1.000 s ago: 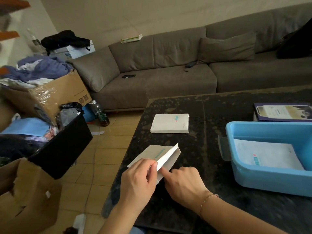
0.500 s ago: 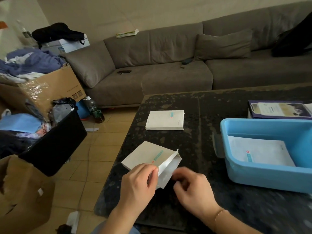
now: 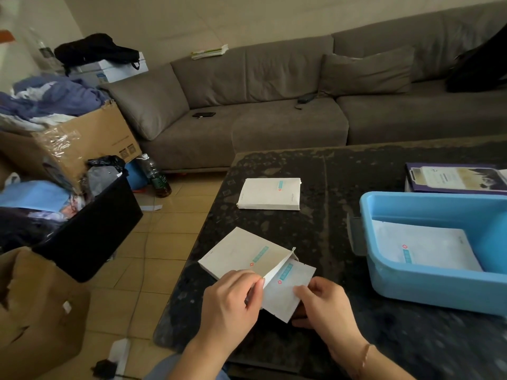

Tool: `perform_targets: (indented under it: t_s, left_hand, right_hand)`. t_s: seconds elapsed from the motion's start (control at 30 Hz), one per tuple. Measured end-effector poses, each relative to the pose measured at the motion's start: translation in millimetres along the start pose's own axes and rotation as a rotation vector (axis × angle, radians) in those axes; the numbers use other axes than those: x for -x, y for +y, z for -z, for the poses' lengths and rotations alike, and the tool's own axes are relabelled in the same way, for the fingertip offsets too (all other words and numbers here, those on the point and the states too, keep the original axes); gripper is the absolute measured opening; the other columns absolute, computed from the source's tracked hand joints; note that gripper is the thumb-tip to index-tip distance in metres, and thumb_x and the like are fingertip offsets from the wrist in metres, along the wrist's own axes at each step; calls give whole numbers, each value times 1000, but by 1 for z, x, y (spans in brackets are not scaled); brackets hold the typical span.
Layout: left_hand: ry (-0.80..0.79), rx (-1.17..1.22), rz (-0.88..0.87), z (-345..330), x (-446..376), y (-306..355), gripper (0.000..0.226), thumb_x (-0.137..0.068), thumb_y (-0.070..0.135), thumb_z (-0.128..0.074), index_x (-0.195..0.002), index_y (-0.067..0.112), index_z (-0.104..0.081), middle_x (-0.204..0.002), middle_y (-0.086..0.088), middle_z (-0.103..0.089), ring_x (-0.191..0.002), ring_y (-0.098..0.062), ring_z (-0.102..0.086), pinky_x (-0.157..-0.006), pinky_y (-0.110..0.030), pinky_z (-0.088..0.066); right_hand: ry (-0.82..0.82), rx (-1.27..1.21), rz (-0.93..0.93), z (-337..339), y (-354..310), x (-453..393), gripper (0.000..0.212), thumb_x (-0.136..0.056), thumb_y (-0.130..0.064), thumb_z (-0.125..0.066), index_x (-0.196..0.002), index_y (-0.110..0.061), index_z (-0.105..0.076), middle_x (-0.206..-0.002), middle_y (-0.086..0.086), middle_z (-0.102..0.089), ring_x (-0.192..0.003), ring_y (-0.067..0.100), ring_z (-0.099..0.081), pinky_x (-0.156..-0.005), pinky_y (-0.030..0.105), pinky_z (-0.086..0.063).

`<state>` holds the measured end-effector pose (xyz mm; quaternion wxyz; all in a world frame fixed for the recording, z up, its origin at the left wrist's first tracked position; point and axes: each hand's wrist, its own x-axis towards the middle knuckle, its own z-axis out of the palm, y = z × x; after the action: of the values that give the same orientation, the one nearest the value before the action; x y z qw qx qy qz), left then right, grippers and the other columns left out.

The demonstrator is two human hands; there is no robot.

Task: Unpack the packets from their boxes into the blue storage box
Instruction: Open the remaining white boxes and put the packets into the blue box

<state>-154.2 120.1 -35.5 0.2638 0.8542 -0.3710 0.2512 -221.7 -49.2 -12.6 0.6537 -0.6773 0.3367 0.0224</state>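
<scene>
Packet (image 3: pixel 288 292) pinched in right grip (image 3: pixel 321 303) points lower-right out of box (image 3: pixel 244 255), left grip (image 3: pixel 233 294) clasping box.

Dim indoor shot, soft flat light, warm cast on the wall (image 3: pixel 247 15). Brightest patch is top left, possibly a window. Dark table (image 3: pixel 343 187) swallows detail, faint sheen near its far edge. Weak shadows under the left hand (image 3: pixel 233 300) and right hand (image 3: pixel 326 308). Wide-angle bending at borders; the sofa (image 3: pixel 274 86) curves. Slight blur at edges, centre fairly sharp.
</scene>
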Motion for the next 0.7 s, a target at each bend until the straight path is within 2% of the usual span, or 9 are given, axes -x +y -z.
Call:
perform_targets:
  t_s: [0.1, 0.17, 0.27, 0.4, 0.43, 0.5, 0.6, 0.63, 0.7]
  left_hand:
    - [0, 4, 1, -1, 2, 1, 35, -97, 43, -51, -88, 15, -70, -92, 2, -73, -89, -10, -71, -72, -12, -57]
    - [-16, 11, 8, 0, 2, 3, 33, -95, 43, -52, -89, 16, -69, -92, 4, -73, -89, -8, -70, -70, -12, -57]
    - [-86, 11, 10, 0, 2, 2, 38, -98, 48, -45, -87, 21, -69, -89, 9, -72, -82, -3, -67, -67, -11, -56]
    - [-208, -9, 14, -1, 0, 7, 17, -89, 44, -57, -82, 30, -63, -79, 18, -65, -68, 3, -49, -62, 1, -36]
    - [-230, -10, 30, -1, -2, 10, 17, -87, 47, -59, -83, 31, -63, -80, 19, -66, -70, 3, -50, -64, 1, -36]
    - [-256, 24, 60, 1, -12, 19, 26, -85, 56, -57, -90, 32, -66, -91, 21, -67, -82, 0, -58, -70, -8, -48]
    - [-264, 359, 112, 12, -54, 52, 35, -84, 54, -61, -110, 31, -69, -112, 22, -65, -105, -3, -61, -81, -20, -54]
    - [-350, 466, 116, 14, -73, 66, 36, -84, 52, -64, -115, 32, -67, -116, 23, -63, -109, -2, -60, -84, -20, -54]
    - [-676, 513, 85, 14, -110, 91, 38, -83, 47, -71, -119, 36, -64, -116, 24, -63, -108, 3, -59, -90, -22, -53]
  right_hand:
    - [20, -93, 3, -5, -3, 1, 28, -90, -28, -67, -115, -20, -58, -110, 1, -67, -91, 21, -70, -69, 39, -63]
    - [22, -120, -10, -7, -4, 0, 34, -91, -21, -67, -123, -17, -58, -112, 3, -68, -94, 23, -70, -72, 42, -62]
    - [35, -91, -21, -1, -1, 1, 40, -93, -14, -63, -131, -16, -54, -122, 6, -65, -100, 25, -69, -70, 37, -62]
    - [46, -61, -34, 30, 13, 6, 41, -92, -10, -64, -132, -14, -54, -117, 6, -69, -97, 24, -70, -74, 44, -62]
    - [42, -61, -37, 40, 17, 8, 42, -91, -9, -65, -131, -13, -55, -113, 6, -71, -94, 24, -71, -75, 46, -62]
    - [35, -60, -46, 58, 24, 13, 41, -90, -8, -66, -129, -13, -57, -107, 5, -73, -89, 24, -73, -73, 46, -62]
    - [34, -91, -34, 83, 31, 24, 30, -89, -3, -66, -118, -14, -63, -90, 4, -77, -78, 23, -75, -68, 44, -62]
    - [39, -96, -25, 91, 33, 29, 28, -89, -2, -66, -114, -14, -64, -86, 4, -78, -76, 23, -75, -66, 43, -61]
    - [36, -75, 1, 107, 35, 43, 27, -88, 0, -67, -110, -16, -66, -83, 4, -78, -76, 22, -75, -68, 44, -61]
